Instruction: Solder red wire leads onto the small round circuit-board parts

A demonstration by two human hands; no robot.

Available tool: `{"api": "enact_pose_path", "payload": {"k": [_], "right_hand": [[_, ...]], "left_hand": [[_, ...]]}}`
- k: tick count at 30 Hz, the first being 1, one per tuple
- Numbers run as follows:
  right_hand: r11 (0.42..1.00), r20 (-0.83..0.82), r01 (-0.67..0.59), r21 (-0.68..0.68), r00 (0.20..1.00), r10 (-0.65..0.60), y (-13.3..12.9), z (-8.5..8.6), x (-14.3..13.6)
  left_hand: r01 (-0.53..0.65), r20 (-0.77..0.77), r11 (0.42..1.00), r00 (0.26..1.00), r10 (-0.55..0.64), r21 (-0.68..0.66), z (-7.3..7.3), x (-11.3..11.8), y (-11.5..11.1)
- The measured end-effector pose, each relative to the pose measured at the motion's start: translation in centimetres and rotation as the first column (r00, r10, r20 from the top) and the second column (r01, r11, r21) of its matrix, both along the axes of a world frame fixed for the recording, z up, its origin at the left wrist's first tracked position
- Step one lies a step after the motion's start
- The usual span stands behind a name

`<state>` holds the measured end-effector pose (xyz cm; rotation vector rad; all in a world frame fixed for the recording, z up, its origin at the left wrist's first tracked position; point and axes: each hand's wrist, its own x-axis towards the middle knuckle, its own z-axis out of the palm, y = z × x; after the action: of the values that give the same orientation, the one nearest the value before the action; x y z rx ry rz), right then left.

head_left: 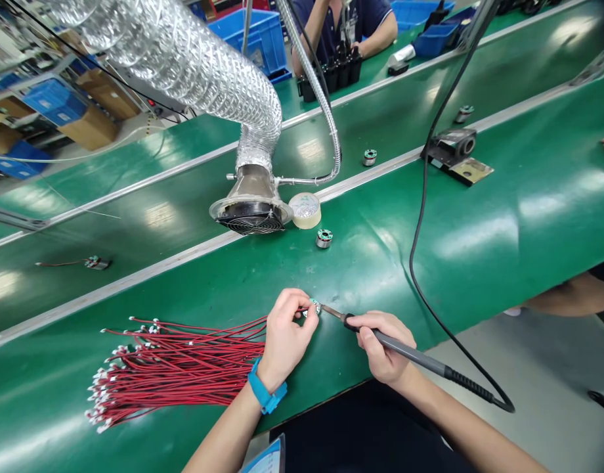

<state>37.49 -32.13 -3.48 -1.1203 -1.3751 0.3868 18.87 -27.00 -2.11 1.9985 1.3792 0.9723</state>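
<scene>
My left hand [288, 332], with a blue band at the wrist, is pinched at a small round motor part with a green circuit board [314, 306]. A red wire runs from the left into its fingers. The fingertips partly cover the part, so the exact contact is hidden. My right hand [385, 345] is wrapped round the grey handle of a soldering iron [420, 357]. The iron's tip points left and meets or nearly meets the part. Left of my hands lies a thick bundle of red wires [184, 368] with white connectors at the far ends.
Above the bench hangs a fume extractor [253, 209] on a silver duct [194, 66]. Near it are a tape roll [306, 210] and another round motor part [324, 238]. A black stand [452, 148] sits right. The iron's cable [417, 249] loops down. A co-worker [366, 23] sits opposite.
</scene>
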Motion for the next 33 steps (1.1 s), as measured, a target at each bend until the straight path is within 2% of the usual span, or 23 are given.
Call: {"api": "enact_pose_path", "payload": {"k": [6,15,19,23,26,30,33], "right_hand": [[0.999,-0.017,0.0,-0.038,1.0,-0.001,-0.1,-0.7,0.0],[0.995,0.01,-0.072,-0.065,0.997,0.072,0.6,0.3,0.1],[0.992,-0.036,-0.081,-0.097,0.996,0.078,0.4,-0.5,0.2],[0.985,-0.146,-0.043,-0.165,0.989,0.019,-0.2,-1.7,0.3],[0.982,-0.206,-0.025,-0.188,0.978,-0.014,0.0,-1.9,0.5],[0.977,-0.124,-0.014,-0.212,0.992,-0.013,2.6,-1.3,1.8],[0.982,-0.026,0.042,-0.184,0.999,-0.048,7.5,-0.6,3.9]], "left_hand": [[-0.011,-0.015,1.0,1.0,0.011,0.002,0.1,0.1,0.0],[-0.018,-0.051,0.998,0.998,0.02,0.055,0.0,0.3,-0.2],[-0.011,-0.084,0.994,0.996,0.02,0.105,-0.3,0.4,-0.3],[-0.011,-0.118,0.993,0.993,0.025,0.119,-0.5,0.4,-0.5],[-0.01,-0.133,0.993,0.991,0.025,0.115,-0.5,0.3,-0.5],[-0.002,-0.132,0.993,0.991,0.018,0.119,-0.6,0.2,-0.5],[0.005,-0.139,0.993,0.99,0.012,0.121,-0.6,0.1,-0.4]]}}
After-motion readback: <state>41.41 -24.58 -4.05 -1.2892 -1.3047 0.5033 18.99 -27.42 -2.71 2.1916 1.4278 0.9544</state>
